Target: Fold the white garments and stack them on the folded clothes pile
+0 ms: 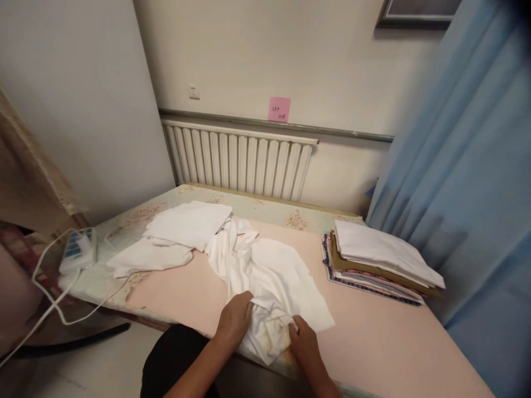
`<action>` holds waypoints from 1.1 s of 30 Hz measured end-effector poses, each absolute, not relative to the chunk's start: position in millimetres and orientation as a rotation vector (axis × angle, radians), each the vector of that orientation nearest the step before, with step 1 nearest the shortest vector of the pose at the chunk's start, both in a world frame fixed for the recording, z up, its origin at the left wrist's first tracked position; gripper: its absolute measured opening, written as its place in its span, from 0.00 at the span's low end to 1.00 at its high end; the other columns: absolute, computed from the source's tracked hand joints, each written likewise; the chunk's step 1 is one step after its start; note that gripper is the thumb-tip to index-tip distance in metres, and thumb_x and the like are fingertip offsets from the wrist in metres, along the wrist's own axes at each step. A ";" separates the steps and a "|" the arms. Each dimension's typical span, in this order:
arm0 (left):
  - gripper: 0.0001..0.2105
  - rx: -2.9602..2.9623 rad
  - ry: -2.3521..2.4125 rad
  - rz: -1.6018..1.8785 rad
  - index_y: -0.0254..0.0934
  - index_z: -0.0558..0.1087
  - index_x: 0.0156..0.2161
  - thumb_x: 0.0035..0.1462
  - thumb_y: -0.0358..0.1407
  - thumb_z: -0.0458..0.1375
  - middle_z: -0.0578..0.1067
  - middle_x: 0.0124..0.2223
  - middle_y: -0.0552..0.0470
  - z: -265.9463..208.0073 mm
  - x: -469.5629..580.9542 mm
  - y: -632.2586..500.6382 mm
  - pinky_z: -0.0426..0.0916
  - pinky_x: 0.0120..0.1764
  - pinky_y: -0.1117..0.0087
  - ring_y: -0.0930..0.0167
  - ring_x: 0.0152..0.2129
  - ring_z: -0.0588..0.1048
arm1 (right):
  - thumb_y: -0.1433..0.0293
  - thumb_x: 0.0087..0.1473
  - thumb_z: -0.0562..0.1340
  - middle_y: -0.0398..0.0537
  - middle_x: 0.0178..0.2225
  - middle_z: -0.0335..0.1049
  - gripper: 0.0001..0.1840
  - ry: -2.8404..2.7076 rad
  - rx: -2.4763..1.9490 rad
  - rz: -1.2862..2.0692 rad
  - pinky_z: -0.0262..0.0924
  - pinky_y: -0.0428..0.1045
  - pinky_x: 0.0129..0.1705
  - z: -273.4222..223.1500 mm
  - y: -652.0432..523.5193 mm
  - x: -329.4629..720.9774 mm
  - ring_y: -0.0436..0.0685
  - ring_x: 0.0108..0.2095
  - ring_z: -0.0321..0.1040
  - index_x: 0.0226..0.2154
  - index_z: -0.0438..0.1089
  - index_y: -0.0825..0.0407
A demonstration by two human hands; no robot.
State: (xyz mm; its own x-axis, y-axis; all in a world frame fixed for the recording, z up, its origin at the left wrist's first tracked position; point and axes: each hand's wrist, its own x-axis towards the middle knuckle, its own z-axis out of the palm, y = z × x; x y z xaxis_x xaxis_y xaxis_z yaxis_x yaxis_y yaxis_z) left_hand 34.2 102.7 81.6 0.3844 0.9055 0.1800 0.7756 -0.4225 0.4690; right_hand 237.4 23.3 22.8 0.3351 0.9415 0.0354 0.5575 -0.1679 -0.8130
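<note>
1. While the left hand (235,317) closes on the gathered near end of the white cloth (282,271), the fingers bend round the fabric and the thumb side faces the bunch.
2. The right hand (305,338) pinches the same gathered end from the opposite side, thumb and fingers together on a fold (part of this grip is hidden by the hand itself).
3. The two hands are apart, with the crumpled fabric between them.
4. Position of the white cloth: on the pink sheet (385,342), with its bunched end at the near edge. Its right part lies nearly flat; its left part is rumpled into long folds.
5. Left of the white cloth lie flat white pieces (186,221), overlapping one another. Their right end meets the rumpled folds.
6. To the right, well apart from the hands, is a folded stack (377,260). A white piece forms the top; olive-brown and blue-checked layers show beneath it.
7. The pink sheet lies over a floral cover (277,211), which is exposed along the far side and at the left. A power strip (78,257) rests at the left end.
8. Background: a radiator (244,160) on the wall, a pink note (279,109) above it, and a blue curtain (464,166) at the right.
</note>
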 end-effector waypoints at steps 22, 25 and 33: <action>0.09 2.316 0.912 0.807 0.38 0.69 0.43 0.56 0.34 0.56 0.73 0.43 0.48 122.1 81.7 51.5 0.67 0.44 0.66 0.68 0.41 0.71 | 0.68 0.50 0.56 0.44 0.27 0.71 0.10 -1.349 -1.407 0.666 0.62 0.46 0.32 89.3 -1.5 230.4 0.55 0.29 0.67 0.32 0.72 0.52; 0.25 2.386 0.758 0.848 0.38 0.62 0.57 0.55 0.41 0.59 0.68 0.57 0.42 134.0 79.0 63.2 0.61 0.56 0.58 0.62 0.54 0.64 | 0.69 0.54 0.55 0.46 0.30 0.70 0.09 -1.531 -1.295 0.391 0.62 0.47 0.36 126.9 -7.9 248.0 0.55 0.33 0.67 0.32 0.72 0.50; 0.22 2.314 0.677 0.751 0.42 0.63 0.57 0.57 0.40 0.56 0.71 0.56 0.48 186.0 104.4 74.7 0.61 0.56 0.59 0.64 0.51 0.69 | 0.69 0.57 0.58 0.46 0.34 0.71 0.06 -1.626 -1.162 -0.145 0.63 0.48 0.36 246.2 -31.2 277.4 0.56 0.35 0.69 0.37 0.71 0.48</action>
